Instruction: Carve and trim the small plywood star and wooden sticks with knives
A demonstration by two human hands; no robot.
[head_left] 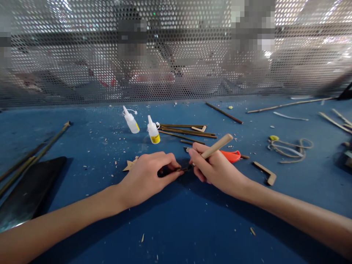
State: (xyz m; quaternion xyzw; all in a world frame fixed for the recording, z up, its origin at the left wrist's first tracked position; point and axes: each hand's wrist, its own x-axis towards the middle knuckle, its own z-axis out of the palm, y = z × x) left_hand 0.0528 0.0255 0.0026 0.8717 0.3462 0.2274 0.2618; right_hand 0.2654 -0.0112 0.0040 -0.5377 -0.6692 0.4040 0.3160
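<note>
My right hand (213, 165) grips a pale wooden-handled tool (218, 146) like a pen. Its dark tip points down and left, too small to make out its kind. My left hand (152, 172) pinches a short thin brown stick (182, 169) between thumb and fingertips, and the tool's tip is close to the stick's end. Partly hidden behind my right hand lies a tool with an orange handle (231, 156). A star-shaped piece of wood (129, 165) shows from behind my left hand.
Two white glue bottles (154, 135) stand beyond my left hand, beside several thin brown sticks (189, 132). An L-shaped wooden piece (265, 172) and a string (288, 160) lie right. A black flat slab (33, 187) lies left. A perforated metal screen (176, 66) borders the back.
</note>
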